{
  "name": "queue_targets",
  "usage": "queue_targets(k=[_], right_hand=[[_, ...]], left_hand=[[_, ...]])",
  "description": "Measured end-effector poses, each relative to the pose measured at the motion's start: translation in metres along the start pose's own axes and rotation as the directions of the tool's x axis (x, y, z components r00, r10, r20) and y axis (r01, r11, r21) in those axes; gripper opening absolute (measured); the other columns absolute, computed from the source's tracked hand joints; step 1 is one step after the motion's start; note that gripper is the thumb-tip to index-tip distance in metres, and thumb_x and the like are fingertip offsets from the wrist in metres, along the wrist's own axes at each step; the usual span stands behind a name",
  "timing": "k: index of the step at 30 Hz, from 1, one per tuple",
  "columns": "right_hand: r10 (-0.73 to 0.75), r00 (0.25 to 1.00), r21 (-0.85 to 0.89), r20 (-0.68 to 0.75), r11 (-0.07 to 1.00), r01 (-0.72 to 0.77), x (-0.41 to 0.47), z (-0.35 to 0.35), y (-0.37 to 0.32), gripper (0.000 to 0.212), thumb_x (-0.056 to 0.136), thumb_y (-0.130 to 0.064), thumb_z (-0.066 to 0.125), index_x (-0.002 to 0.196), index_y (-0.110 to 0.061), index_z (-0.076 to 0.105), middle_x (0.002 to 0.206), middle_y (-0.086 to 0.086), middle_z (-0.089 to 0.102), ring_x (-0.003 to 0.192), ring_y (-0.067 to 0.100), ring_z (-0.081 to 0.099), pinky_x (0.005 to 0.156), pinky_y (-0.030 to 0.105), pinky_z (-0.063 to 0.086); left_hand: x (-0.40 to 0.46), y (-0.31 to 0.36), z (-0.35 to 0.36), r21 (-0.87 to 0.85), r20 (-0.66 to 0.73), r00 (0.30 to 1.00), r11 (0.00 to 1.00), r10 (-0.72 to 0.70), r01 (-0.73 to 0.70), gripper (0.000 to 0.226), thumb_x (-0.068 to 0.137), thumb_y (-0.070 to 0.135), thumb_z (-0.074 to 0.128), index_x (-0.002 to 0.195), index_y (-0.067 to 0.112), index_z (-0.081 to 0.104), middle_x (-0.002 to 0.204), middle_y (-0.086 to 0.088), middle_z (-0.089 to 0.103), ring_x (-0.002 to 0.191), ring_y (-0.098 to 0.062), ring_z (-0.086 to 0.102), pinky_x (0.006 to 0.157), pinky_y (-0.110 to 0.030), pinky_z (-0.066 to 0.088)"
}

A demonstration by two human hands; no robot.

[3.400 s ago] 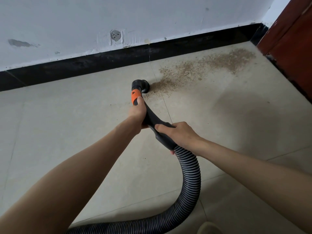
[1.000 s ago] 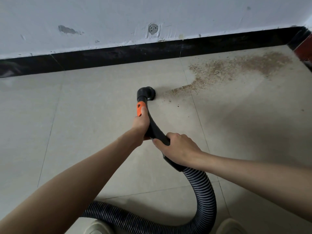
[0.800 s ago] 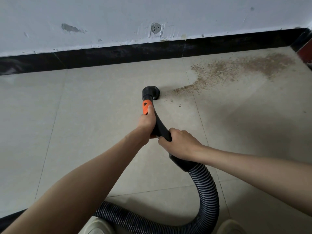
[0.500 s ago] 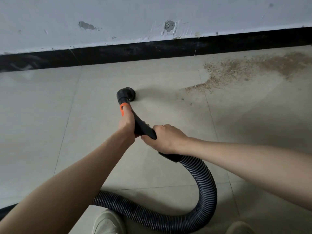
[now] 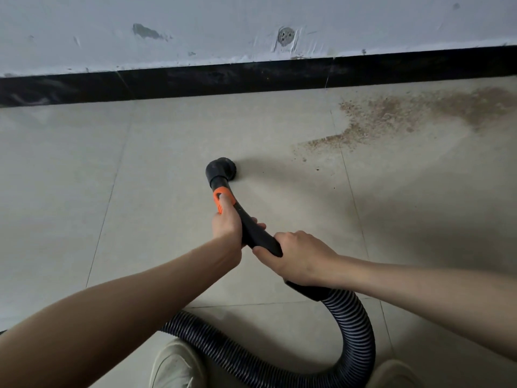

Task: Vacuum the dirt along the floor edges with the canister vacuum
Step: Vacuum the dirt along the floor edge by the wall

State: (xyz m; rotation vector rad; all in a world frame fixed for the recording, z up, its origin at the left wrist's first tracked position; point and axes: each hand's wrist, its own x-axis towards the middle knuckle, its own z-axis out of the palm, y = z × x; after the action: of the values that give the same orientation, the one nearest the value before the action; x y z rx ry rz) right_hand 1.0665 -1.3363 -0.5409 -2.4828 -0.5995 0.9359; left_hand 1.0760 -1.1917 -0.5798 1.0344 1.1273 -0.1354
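Black vacuum handle (image 5: 257,233) clamped by left hand (image 5: 227,222) and right hand (image 5: 299,257), nozzle (image 5: 221,170) apart from dirt (image 5: 391,119).

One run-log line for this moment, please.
left hand grips black vacuum handle | right hand grips it | round brush nozzle on tile, left of brown dirt patch

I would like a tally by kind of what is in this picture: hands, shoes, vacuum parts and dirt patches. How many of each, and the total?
Hands: 2, left hand and right hand, both on the black grip
Shoes: 2, left shoe, right shoe
Vacuum parts: 2, round nozzle, ribbed hose
Dirt patches: 1
Total: 7
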Motion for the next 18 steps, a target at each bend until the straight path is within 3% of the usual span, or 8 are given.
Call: queue_targets(k=[4,7,9,12,16,18], right_hand=[[0.085,0.991,-0.013,-0.102,0.996,-0.087,-0.004,-0.004,0.002,0.048,0.093,-0.063,0.039,0.070,-0.021,0.042,0.068,-0.003,0.051,0.060,0.018,0.050,0.052,0.031,0.033],[0.116,0.984,-0.011,-0.139,0.993,-0.118,-0.003,-0.006,0.001,0.048,0.093,-0.063,0.038,0.071,-0.021,0.043,0.067,-0.003,0.052,0.057,0.013,0.047,0.049,0.029,0.031],[0.097,0.989,0.013,-0.111,0.995,-0.096,-0.002,-0.007,0.000,0.048,0.093,-0.062,0.040,0.071,-0.020,0.045,0.067,-0.003,0.054,0.057,0.012,0.049,0.049,0.029,0.032],[0.029,1.000,0.036,-0.002,0.999,-0.029,-0.004,-0.011,0.003,0.048,0.091,-0.062,0.045,0.069,-0.020,0.046,0.066,-0.003,0.055,0.057,0.012,0.051,0.050,0.029,0.034],[-0.005,0.995,0.051,0.099,0.999,0.000,-0.012,-0.008,0.007,0.047,0.091,-0.060,0.046,0.069,-0.019,0.047,0.065,-0.002,0.057,0.059,0.016,0.054,0.052,0.028,0.037],[0.022,0.998,0.006,0.059,1.000,-0.022,-0.020,-0.001,0.007,0.046,0.091,-0.061,0.043,0.069,-0.020,0.044,0.067,-0.003,0.055,0.059,0.015,0.050,0.052,0.029,0.034]], left_hand=[[-0.003,0.010,0.019,0.075,0.114,0.993,0.997,-0.040,0.031,0.057,0.092,0.062,0.040,0.118,0.011,0.042,0.076,-0.015,0.060,0.045,-0.024,0.066,0.053,-0.032,0.050],[-0.005,0.017,0.028,0.097,0.168,0.984,0.994,-0.058,0.042,0.058,0.092,0.063,0.041,0.118,0.010,0.041,0.077,-0.014,0.058,0.042,-0.023,0.064,0.054,-0.033,0.049],[-0.006,0.015,0.027,0.089,0.123,0.992,0.996,-0.034,0.023,0.056,0.092,0.062,0.041,0.116,0.010,0.042,0.074,-0.014,0.059,0.041,-0.023,0.063,0.054,-0.032,0.049],[-0.009,0.003,0.014,0.054,-0.050,0.999,0.998,0.013,-0.011,0.052,0.095,0.059,0.037,0.110,0.011,0.045,0.068,-0.013,0.062,0.041,-0.025,0.064,0.050,-0.029,0.049],[-0.015,-0.013,-0.001,0.066,-0.134,0.991,0.998,0.024,-0.015,0.054,0.096,0.057,0.033,0.113,0.008,0.049,0.081,-0.016,0.065,0.079,-0.035,0.069,0.075,-0.044,0.057],[-0.021,-0.017,0.001,0.061,-0.091,0.996,0.998,0.012,-0.007,0.052,0.096,0.058,0.033,0.111,0.010,0.046,0.075,-0.016,0.063,0.064,-0.032,0.069,0.060,-0.037,0.057]])
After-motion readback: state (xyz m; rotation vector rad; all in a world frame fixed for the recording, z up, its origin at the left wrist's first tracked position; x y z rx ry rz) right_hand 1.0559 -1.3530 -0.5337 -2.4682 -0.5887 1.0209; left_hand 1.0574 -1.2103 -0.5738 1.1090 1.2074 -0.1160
